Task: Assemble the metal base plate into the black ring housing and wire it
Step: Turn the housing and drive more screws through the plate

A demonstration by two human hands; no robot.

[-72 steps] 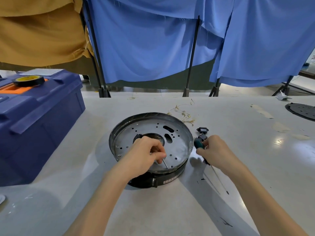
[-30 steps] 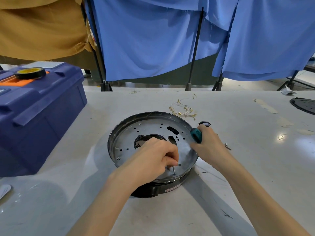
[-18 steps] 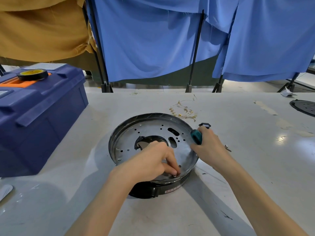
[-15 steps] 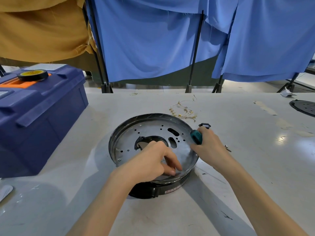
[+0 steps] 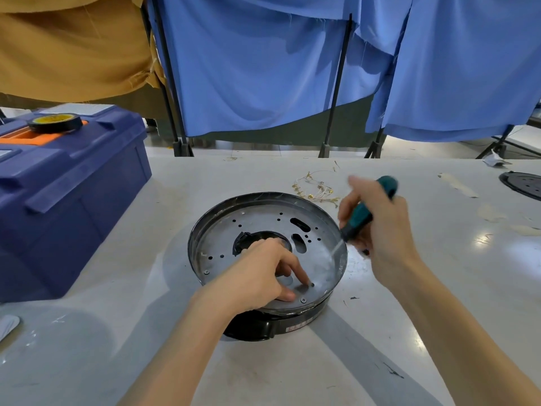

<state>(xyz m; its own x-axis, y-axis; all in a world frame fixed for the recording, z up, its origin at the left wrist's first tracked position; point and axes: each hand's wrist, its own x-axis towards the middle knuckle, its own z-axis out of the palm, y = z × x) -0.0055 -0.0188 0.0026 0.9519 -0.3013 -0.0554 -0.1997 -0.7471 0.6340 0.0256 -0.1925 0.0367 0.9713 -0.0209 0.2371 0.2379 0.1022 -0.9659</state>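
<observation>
At the workbench [image 5: 117,347], my left hand [image 5: 257,276] is resting on the near part of the one metal base plate [image 5: 263,221], index fingertip pressing down beside a small hole and thumb lying flat, grasping nothing. The plate is sitting inside the single black ring housing [image 5: 263,326], which is showing below its near edge, directly under my left wrist. My right hand [image 5: 377,227] is clenching the teal handle of one screwdriver [image 5: 360,215], raised just above the plate's right rim; its shaft is angling down and left toward the plate and is blurring, so I cannot tell where the tip is landing. Two screws are showing in the plate: one [image 5: 303,300] just beside my left thumb, one [image 5: 206,272] at the left edge. One loose bundle of wires [image 5: 316,189] is lying behind the housing, near my right hand. One blue toolbox [image 5: 73,200] is standing well to the left, carrying one roll of tape [image 5: 55,123].
</observation>
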